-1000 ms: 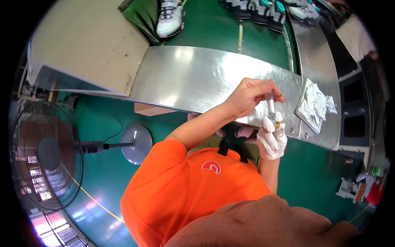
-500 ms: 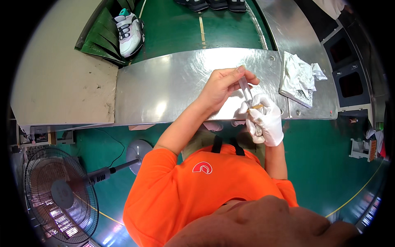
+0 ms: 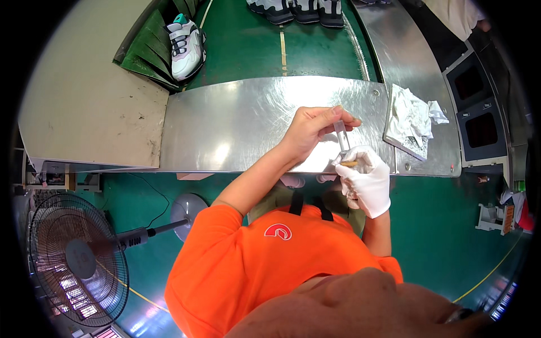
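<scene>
My bare left hand (image 3: 311, 128) is closed over the upper end of a narrow, clear or shiny strip (image 3: 341, 136), which slants down toward the other hand. Its exact kind cannot be made out. My right hand (image 3: 365, 179), in a white glove, has its fingers curled around a thin yellowish-brown stick (image 3: 349, 164). The strip's lower end meets the gloved fingertips, and whether it touches the stick is unclear. Both hands are above the near edge of the metal table (image 3: 242, 121).
A folded white cloth (image 3: 410, 118) lies on a slab at the right. Beyond the table, a green belt (image 3: 248, 50) carries a white-grey shoe (image 3: 187, 49) at left and several dark-soled shoes (image 3: 304, 12). A standing fan (image 3: 80, 259) is at lower left.
The whole view has shifted slightly, so table and shoes sit lower. The gloved fingers have curled in more, and a pale shape under them no longer shows. The strip stays between both hands.
</scene>
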`<state>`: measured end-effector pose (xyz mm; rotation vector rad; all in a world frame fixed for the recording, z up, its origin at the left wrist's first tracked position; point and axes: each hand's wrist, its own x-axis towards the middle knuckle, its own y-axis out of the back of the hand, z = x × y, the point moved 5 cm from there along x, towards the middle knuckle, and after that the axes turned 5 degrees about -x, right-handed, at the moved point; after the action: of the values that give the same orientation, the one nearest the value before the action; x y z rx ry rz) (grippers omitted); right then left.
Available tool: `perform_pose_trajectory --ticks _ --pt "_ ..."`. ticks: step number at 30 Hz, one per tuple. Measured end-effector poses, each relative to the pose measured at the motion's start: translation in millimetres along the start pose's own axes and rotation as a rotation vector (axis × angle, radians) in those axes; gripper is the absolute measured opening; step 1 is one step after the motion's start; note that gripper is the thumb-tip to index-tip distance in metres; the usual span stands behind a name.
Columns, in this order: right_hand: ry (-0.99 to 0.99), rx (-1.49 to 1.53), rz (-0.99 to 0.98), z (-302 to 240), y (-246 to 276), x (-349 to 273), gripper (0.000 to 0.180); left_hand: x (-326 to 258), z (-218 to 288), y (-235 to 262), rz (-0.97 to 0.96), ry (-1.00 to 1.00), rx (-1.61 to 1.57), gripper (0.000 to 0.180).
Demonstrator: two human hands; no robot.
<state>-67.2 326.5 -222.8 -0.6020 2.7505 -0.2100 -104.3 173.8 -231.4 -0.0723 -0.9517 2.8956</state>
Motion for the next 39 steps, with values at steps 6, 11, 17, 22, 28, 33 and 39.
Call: perform_pose_trajectory --ticks 6,11,17,22,28,33,39 --pt "0.042 0.136 -0.025 2.3 4.5 -1.5 0.021 1.0 -7.7 -1.2 -0.067 -0.001 -0.076 0.034" --pt "0.023 0.243 -0.068 4.7 5.5 -2.9 0.019 -0.4 -12.9 1.7 -0.088 0.019 -0.113 0.034" --pt "0.032 0.317 -0.095 15.8 7.1 -1.3 0.019 -2.5 -14.5 0.3 -0.13 0.023 -0.13 0.035" --pt "0.039 0.4 -0.141 22.8 9.3 0.3 0.017 -1.1 -18.8 1.2 -0.161 0.037 -0.13 0.04" --pt "0.089 0.412 -0.051 13.9 46.2 -2.4 0.016 -1.5 -49.4 -17.4 -0.14 0.378 -0.058 0.059" --pt "0.193 0.283 0.294 -4.5 134.3 -12.3 0.016 19.0 -31.9 -44.6 -0.234 0.364 0.549 0.044" --pt "-0.062 0.267 0.313 18.3 172.8 -9.9 0.019 107.1 -24.3 -81.6 -0.321 -0.118 1.187 0.032"
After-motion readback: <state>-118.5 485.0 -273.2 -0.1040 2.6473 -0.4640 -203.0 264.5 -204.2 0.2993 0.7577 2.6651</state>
